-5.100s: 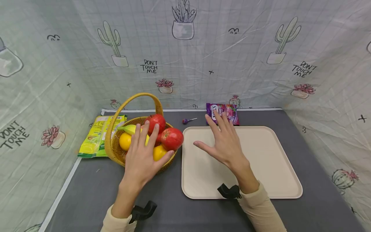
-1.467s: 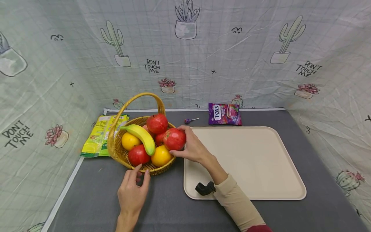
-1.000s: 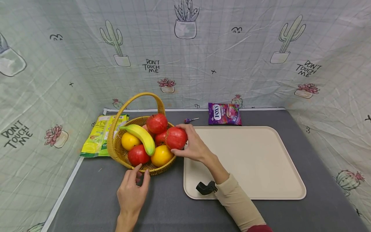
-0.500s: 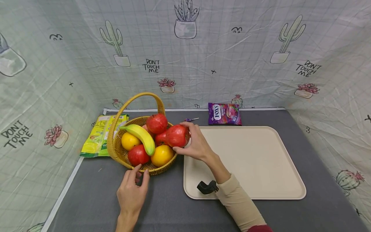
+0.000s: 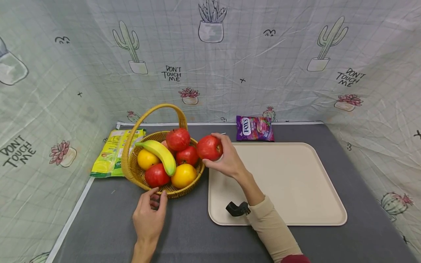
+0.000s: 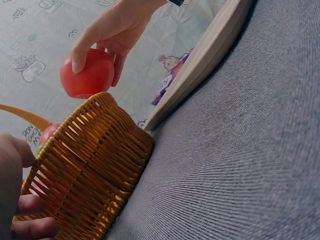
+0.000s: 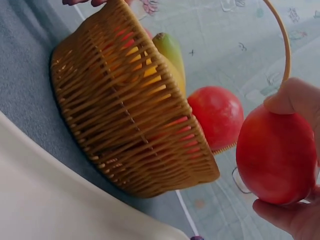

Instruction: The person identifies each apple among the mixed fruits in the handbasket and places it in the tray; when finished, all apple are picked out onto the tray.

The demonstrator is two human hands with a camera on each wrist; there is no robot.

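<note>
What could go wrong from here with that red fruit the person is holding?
It looks smooth and round, so the red fruit might slip from the right hand and roll off.

It is close to the basket, so a knock could perhaps jostle that.

The red apple heaped near the basket's handle might then tumble.

Cactus-print cloth walls (image 5: 210, 62), grey tabletop (image 5: 187, 237)

Red fruit (image 6: 91, 78) in right grip (image 6: 119, 29)

Held fruit (image 5: 209, 148) red; basket (image 6: 90, 165) golden weave; tray (image 5: 279, 182) cream; backdrop (image 5: 210, 62) cactus-printed; leftmost packet (image 5: 105, 157) yellow-green, print unclear.
</note>
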